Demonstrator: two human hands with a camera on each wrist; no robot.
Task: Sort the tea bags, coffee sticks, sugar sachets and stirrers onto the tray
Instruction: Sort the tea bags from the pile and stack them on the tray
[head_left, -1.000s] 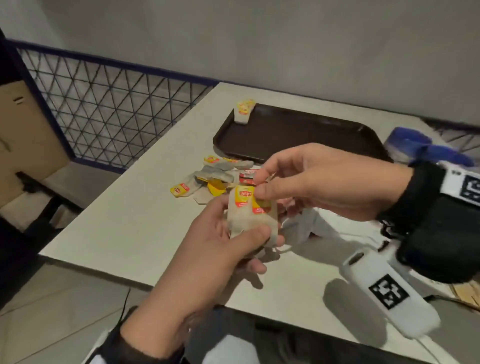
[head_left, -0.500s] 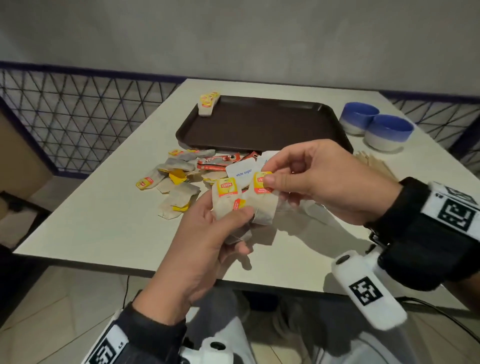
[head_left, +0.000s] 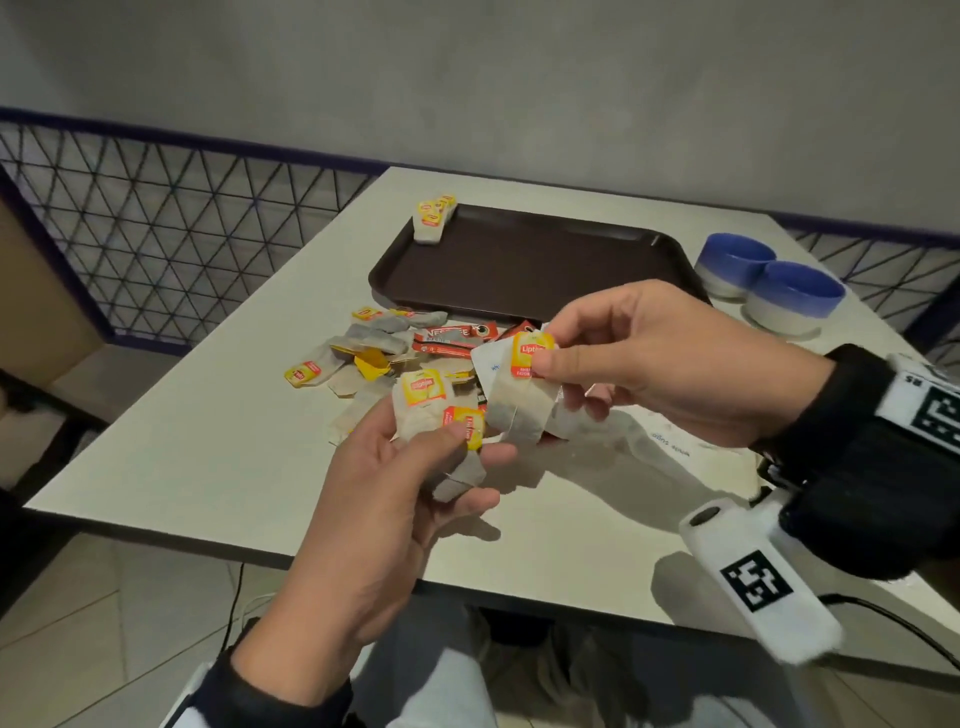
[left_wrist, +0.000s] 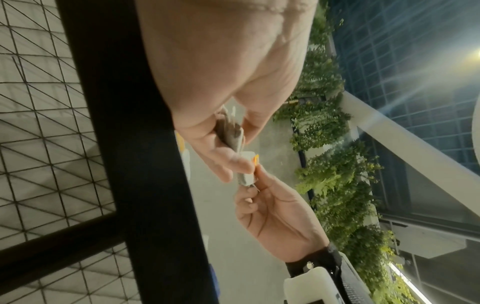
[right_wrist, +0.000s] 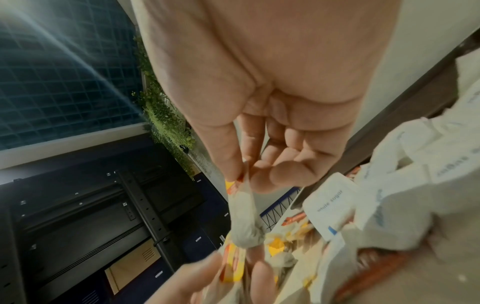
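Note:
My left hand (head_left: 441, 457) grips a small stack of tea bags (head_left: 423, 405) with yellow tags, thumb across them. My right hand (head_left: 550, 364) pinches one tea bag (head_left: 522, 410) by its yellow tag, held just right of the stack. In the right wrist view this tea bag (right_wrist: 244, 218) hangs from thumb and forefinger. The left wrist view shows the stack (left_wrist: 231, 133) edge-on in my left hand. A brown tray (head_left: 524, 260) lies beyond, with a few tea bags (head_left: 431, 218) at its far-left corner. More tea bags (head_left: 358, 358), red coffee sticks (head_left: 452, 335) and white sugar sachets (head_left: 491, 358) lie heaped before the tray.
Two blue-and-white bowls (head_left: 769, 286) stand right of the tray. A wire mesh railing (head_left: 182, 234) runs along the table's left side. The white table's near edge (head_left: 260, 551) is close to my body. White sugar sachets (right_wrist: 330, 205) lie under my right hand.
My right hand has drawn one tea bag a little to the right, away from the stack in my left hand. The head view has swung right and now takes in the whole tray and both bowls.

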